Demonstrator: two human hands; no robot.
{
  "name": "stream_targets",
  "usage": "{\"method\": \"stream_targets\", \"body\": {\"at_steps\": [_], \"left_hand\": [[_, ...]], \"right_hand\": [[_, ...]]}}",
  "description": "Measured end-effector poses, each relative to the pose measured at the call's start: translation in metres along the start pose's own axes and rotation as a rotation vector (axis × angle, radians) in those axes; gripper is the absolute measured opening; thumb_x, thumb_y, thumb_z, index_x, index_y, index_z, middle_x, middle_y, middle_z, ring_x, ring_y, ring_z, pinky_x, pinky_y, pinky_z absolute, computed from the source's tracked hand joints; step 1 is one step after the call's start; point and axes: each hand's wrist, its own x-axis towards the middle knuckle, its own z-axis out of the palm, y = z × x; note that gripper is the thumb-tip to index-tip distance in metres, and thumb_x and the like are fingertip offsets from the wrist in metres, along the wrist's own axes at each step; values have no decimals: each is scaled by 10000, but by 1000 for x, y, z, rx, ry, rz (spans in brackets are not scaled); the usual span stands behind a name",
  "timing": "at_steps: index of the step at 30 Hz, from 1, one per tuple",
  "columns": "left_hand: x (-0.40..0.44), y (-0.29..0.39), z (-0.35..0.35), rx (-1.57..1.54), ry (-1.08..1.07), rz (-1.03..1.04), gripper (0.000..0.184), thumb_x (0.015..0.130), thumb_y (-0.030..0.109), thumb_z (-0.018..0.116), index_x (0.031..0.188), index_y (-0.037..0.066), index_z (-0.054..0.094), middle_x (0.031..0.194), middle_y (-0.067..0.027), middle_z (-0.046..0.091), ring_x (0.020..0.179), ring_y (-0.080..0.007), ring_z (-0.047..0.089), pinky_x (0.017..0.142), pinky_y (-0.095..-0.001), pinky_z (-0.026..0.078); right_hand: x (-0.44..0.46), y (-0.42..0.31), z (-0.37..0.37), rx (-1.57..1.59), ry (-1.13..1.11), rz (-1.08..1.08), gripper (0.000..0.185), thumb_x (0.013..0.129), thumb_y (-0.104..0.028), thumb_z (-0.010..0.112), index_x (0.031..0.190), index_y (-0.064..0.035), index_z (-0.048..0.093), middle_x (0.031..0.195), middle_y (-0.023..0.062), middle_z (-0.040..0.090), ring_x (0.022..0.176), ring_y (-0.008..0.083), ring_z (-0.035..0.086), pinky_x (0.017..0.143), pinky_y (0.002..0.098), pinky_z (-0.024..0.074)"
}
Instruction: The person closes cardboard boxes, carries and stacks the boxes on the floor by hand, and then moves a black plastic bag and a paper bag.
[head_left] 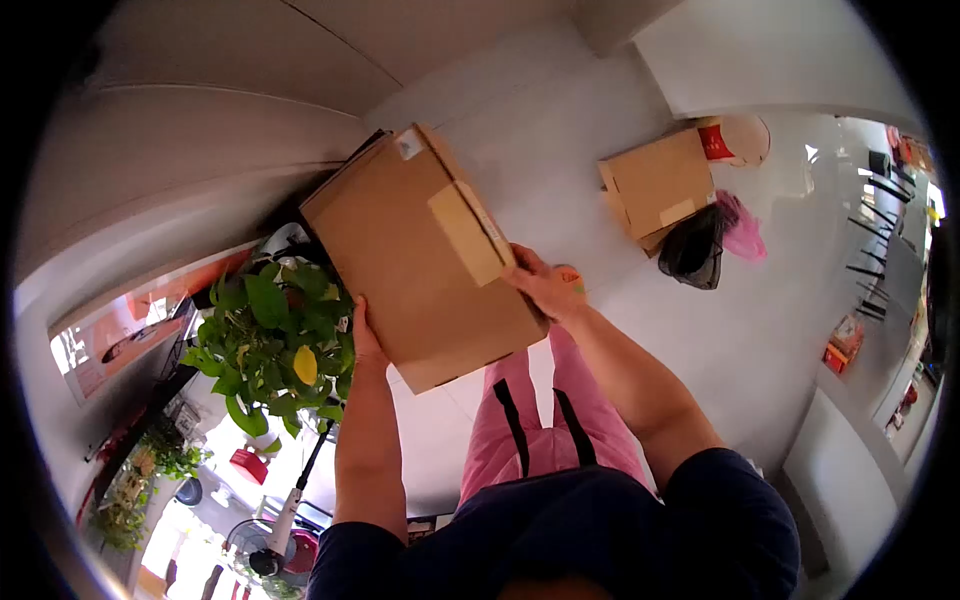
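Note:
A large brown cardboard box is held out in front of me, tilted, with a strip of tape and a white label on it. My left hand grips its lower left edge, the thumb showing and the other fingers hidden. On the opposite side, my right hand clasps the right edge, thumb on the top face. Just left of the box, close to my left hand, is a leafy green plant with one yellow leaf.
Another cardboard box lies on the floor to the right, beside a black plastic bag and a pink bag. A white-and-red round container sits behind it. At lower left stands a fan. Chairs are at far right.

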Motion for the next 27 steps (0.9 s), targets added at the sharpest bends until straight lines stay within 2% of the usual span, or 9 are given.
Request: {"method": "stream_targets", "body": {"at_steps": [5, 7, 12, 15, 17, 21, 23, 25, 27], "left_hand": [[13, -8, -24, 51, -149, -38, 722, 852, 620, 430, 1377, 134, 331, 1393, -50, 379, 1268, -249, 361, 1038, -401, 305], [12, -10, -21, 71, -144, -25, 725, 856, 628, 409, 1390, 147, 312, 1417, -35, 351, 1289, -244, 335, 1056, -391, 281], [0, -4, -12, -131, -46, -150, 888, 760, 771, 366, 1390, 149, 303, 1421, -47, 341, 1251, -259, 374, 1048, -485, 270], [-5, 5, -25, -40, -180, -28, 808, 812, 654, 431, 1395, 115, 281, 1418, -68, 335, 1267, -258, 361, 1037, -451, 305], [-13, 14, -36, 46, -291, 86, 759, 838, 572, 474, 1395, 97, 275, 1411, -79, 338, 1272, -254, 358, 1026, -431, 329], [-53, 30, -72, 179, -403, 153, 707, 837, 477, 519, 1385, 92, 291, 1393, -77, 361, 1259, -239, 374, 1002, -419, 359], [-67, 29, -90, 223, -423, 127, 685, 837, 429, 541, 1380, 89, 300, 1384, -76, 373, 1253, -232, 382, 990, -413, 374], [-76, 23, -103, 269, -450, 81, 665, 837, 382, 563, 1375, 87, 308, 1374, -75, 385, 1247, -225, 390, 978, -407, 389], [-79, 14, -109, 317, -493, 13, 648, 836, 334, 586, 1370, 84, 316, 1365, -75, 396, 1241, -217, 398, 966, -401, 403]], "right_hand": [[-14, 2, 29, -479, 70, -183, 948, 649, -424, 740, 1351, 13, 278, 1247, 211, 464, 1158, 281, 481, 973, 351, 378], [-24, -12, 35, -667, 0, -157, 962, 668, -298, 749, 1374, 7, 170, 1297, 197, 417, 1238, 285, 389, 1030, 342, 311], [-63, -69, 30, -695, -42, -80, 966, 637, -306, 766, 1348, 6, 192, 1266, 223, 410, 1227, 327, 390, 1030, 344, 308], [-84, -91, 12, -1049, -129, -135, 930, 613, -265, 769, 1327, -12, 229, 1248, 210, 428, 1209, 331, 407, 1039, 391, 306], [-86, -80, -8, -1193, -115, -466, 927, 571, -234, 788, 1325, -93, 269, 1243, 133, 442, 1211, 297, 404, 1032, 459, 312], [-76, -102, -24, -1412, -198, -758, 874, 602, -195, 776, 1319, -130, 281, 1285, 86, 425, 1230, 275, 395, 1067, 497, 277], [-60, -106, -26, -1591, -196, -1159, 804, 653, -152, 730, 1318, -153, 277, 1327, 54, 398, 1273, 263, 351, 1103, 478, 240], [-34, -110, -29, -1608, -250, -1162, 745, 689, -103, 674, 1317, -203, 286, 1387, 21, 336, 1302, 256, 319, 1107, 464, 235], [3, -106, -28, -1694, -187, -1377, 726, 727, -59, 621, 1336, -258, 281, 1420, 6, 285, 1304, 258, 318, 1098, 464, 251]]}}
